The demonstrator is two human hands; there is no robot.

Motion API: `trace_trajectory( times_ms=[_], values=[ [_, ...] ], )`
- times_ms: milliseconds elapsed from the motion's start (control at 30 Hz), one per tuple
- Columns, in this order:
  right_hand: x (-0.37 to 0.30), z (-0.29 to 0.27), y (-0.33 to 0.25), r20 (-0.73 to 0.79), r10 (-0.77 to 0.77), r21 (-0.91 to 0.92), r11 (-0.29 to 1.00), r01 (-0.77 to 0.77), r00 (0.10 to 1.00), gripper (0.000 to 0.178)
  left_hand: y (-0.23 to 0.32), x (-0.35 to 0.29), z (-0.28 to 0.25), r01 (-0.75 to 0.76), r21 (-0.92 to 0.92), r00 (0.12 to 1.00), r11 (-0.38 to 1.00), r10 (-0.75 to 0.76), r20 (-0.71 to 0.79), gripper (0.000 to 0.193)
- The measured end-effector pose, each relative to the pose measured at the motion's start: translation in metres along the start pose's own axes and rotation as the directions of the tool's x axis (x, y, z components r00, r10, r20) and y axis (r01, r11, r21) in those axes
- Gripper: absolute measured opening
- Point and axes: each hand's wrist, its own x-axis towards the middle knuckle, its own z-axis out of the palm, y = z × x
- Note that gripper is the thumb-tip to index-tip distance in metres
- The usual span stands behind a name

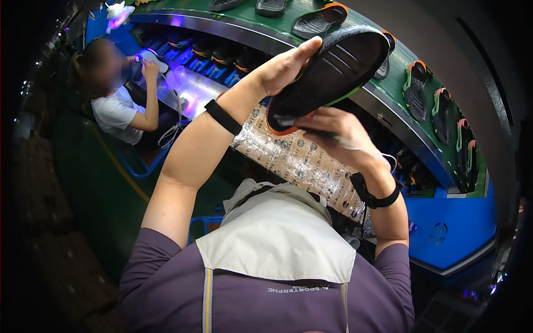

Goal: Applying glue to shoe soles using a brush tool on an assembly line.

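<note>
A dark shoe sole [347, 69] with orange and green edging is held up in front of me, its inner hollow facing me. My left hand [286, 71] is closed on the sole's left edge, thumb stretched along the rim. At the sole's lower, orange-rimmed end, my right hand [340, 132] is closed in a pinch, its fingertips beside a pale wet-looking patch inside. Motion blurs this hand. Something dark and slim seems to lie under its fingers, but I cannot make out its kind. A thin white strand runs by the right wrist.
Several soles [415, 89] lie along a green conveyor belt [388, 102] curving across the back and right. Below the sole is a worktop [300, 161] wrapped in printed brown sheet and clear film. A co-worker [119, 105] sits at the left beside a purple-lit rack of shoes.
</note>
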Motion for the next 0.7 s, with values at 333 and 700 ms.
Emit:
trace_trajectory(
  times_ms=[333,700],
  values=[
    [-0.026,0.015,0.015,-0.104,0.244,0.511,0.845,-0.158,0.964,0.019,-0.051,-0.015,-0.045,-0.102,-0.171,0.962,0.98,0.054,-0.268,0.1],
    [-0.016,0.095,-0.005,-0.296,0.095,0.281,0.96,-0.009,0.95,0.033,-0.078,-0.043,-0.048,-0.495,-0.557,0.866,0.667,0.322,-0.383,0.098]
  ],
)
